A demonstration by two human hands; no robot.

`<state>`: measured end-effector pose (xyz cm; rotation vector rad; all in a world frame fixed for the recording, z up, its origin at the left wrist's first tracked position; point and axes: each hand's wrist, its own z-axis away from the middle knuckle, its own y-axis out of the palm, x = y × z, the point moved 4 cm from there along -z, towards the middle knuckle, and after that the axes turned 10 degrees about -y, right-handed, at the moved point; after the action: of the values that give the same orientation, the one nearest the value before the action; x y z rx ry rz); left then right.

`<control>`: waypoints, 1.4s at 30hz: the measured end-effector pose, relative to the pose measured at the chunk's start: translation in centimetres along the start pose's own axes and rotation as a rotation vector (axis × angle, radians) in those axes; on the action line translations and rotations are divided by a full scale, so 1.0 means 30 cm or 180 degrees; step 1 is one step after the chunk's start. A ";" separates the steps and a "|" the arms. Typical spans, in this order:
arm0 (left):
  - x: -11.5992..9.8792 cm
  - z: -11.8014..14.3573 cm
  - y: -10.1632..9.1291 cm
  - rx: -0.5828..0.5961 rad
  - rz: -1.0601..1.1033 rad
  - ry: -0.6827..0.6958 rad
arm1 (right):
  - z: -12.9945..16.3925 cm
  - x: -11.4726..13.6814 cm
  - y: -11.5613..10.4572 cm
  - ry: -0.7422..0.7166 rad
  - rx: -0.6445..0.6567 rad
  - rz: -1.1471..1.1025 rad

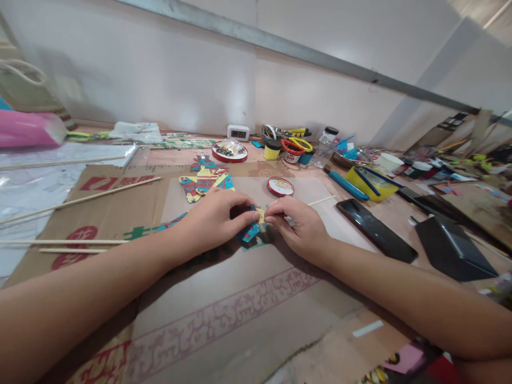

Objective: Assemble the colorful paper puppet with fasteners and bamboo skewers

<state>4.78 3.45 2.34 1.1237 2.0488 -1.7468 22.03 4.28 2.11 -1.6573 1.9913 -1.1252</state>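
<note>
My left hand [216,216] and my right hand [298,224] meet at the middle of the cardboard-covered table [240,298]. Both pinch a small painted cut-out piece [251,230], blue, red and yellow, that lies flat under my fingers. My right hand also seems to pinch the end of a thin wooden stick [322,201] that runs off to the right. A second painted cut-out figure [205,181] lies just beyond my left hand, and a small round red lid with beads [280,186] sits just beyond my right hand.
Long wooden sticks [80,200] lie at the left. A black phone [376,229] and a black tray [454,248] lie at the right. Jars, scissors [296,144], a bottle, a yellow dish [366,184] and a red-rimmed plate [229,152] crowd the far edge by the wall.
</note>
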 end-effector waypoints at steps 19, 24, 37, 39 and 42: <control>-0.048 0.039 0.003 -0.0719 -0.1146 0.1018 | -0.002 0.010 -0.003 0.0152 -0.0032 -0.0001; -0.054 0.034 -0.008 -0.0628 -0.0802 0.0845 | -0.001 0.014 -0.007 0.0194 -0.0094 -0.0094; -0.063 0.050 -0.005 -0.0878 -0.1088 0.1334 | -0.010 0.022 -0.011 0.0151 -0.0119 -0.0258; -0.066 0.052 -0.007 -0.0895 -0.1167 0.1387 | -0.011 0.023 -0.009 0.0184 -0.0085 -0.0329; -0.071 0.057 -0.010 -0.0939 -0.1274 0.1474 | -0.011 0.023 -0.007 0.0256 -0.0042 -0.0417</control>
<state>5.50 1.02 3.41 1.1632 2.8660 -1.3405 21.75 3.76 2.66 -1.7988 1.9661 -1.2452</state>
